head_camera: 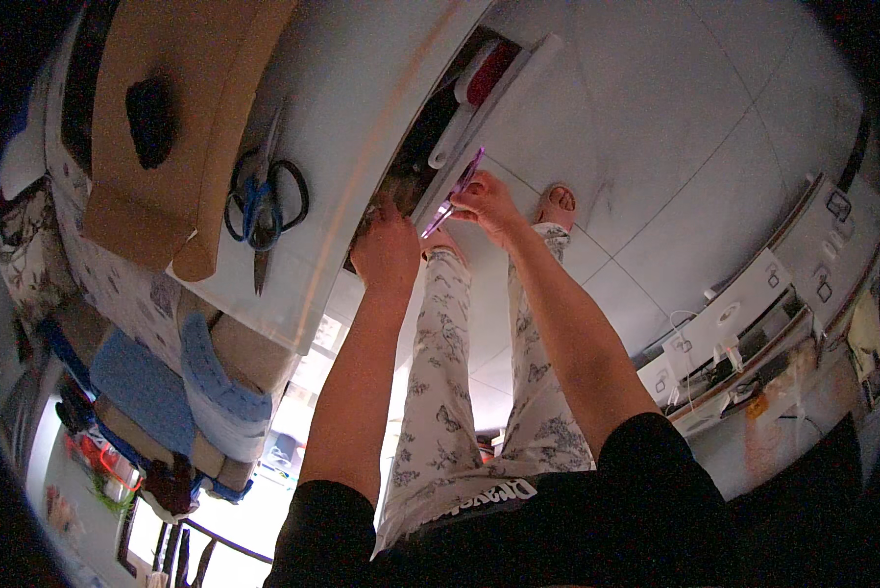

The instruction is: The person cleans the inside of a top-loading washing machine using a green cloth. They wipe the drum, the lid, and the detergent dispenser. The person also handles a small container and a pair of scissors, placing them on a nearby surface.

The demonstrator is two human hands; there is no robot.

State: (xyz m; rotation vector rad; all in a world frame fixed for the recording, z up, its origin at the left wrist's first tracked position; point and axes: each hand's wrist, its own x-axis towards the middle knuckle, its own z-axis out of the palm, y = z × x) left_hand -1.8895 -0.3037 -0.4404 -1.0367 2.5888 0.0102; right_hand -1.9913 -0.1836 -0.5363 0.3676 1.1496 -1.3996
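Observation:
My left hand [388, 246] reaches into an open drawer [447, 165] under the white tabletop; its fingertips are hidden in the dark, so what they touch cannot be told. Just right of the drawer's front, my right hand [488, 209] holds a thin, flat purple item [440, 214] by its edge, tilted. Farther along the drawer lie a red and white item [484, 73] and a white, rod-like item [444, 143]. On the tabletop [330, 147] rests a pair of scissors with blue and black handles [260, 202], beside an open cardboard box [190, 95] holding a black item [150, 121].
My feet in slippers [556, 206] stand on the tiled floor [631, 147] by the drawer. Blue and beige fabric [142, 382] lies beyond the table's near end. A white cabinet with drawers [727, 316] and a cable stands at the right.

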